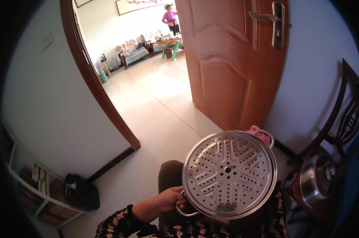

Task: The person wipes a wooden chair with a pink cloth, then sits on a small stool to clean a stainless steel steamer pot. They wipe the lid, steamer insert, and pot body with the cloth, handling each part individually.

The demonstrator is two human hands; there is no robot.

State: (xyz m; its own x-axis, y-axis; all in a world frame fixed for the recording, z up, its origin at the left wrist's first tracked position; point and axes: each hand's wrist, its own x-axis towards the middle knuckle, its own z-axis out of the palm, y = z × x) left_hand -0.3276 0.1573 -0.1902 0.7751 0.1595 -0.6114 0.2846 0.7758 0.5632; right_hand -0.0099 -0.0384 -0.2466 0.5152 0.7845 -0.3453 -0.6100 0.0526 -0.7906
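Note:
In front of me is a round stainless-steel steamer tray [227, 190], its flat face pierced with many small holes. It sits in the top of a metal pot [275, 175] with loop handles. My left hand [174, 198] grips the near-left handle [187, 212]. A pink cloth [261, 136] bunches at the far-right handle [271, 139]. My right hand is out of view; only a floral sleeve [280, 205] shows to the right of the pot. What lies under the tray is hidden.
A brown door [227, 68] stands ajar ahead. At right, a lidded steel pot [312, 181] rests on a wooden chair [322, 136]. A metal shelf [29, 186] and a black bag [82, 193] are at left. Beyond the doorway, a person [170, 19] stands near a table [167, 41].

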